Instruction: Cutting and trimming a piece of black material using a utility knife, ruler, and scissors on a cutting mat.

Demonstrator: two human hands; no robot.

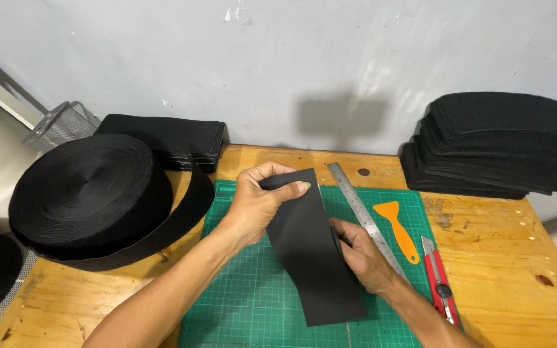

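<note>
A black strip of fabric (311, 258) lies lengthwise on the green cutting mat (253, 303). My left hand (259, 203) pinches the strip's far end between thumb and fingers and lifts it slightly. At the strip's right edge near the middle, my right hand (359, 254) grips it with the fingers curled under the fabric. A steel ruler (365, 216) lies diagonally just right of my right hand, partly hidden under it.
A big roll of black webbing (88, 193) sits at the left with its loose end curling toward the mat. Stacks of cut black pieces stand at back left (169, 138) and at right (498, 145). An orange scraper (398, 229) and a red utility knife (439, 280) lie right of the ruler.
</note>
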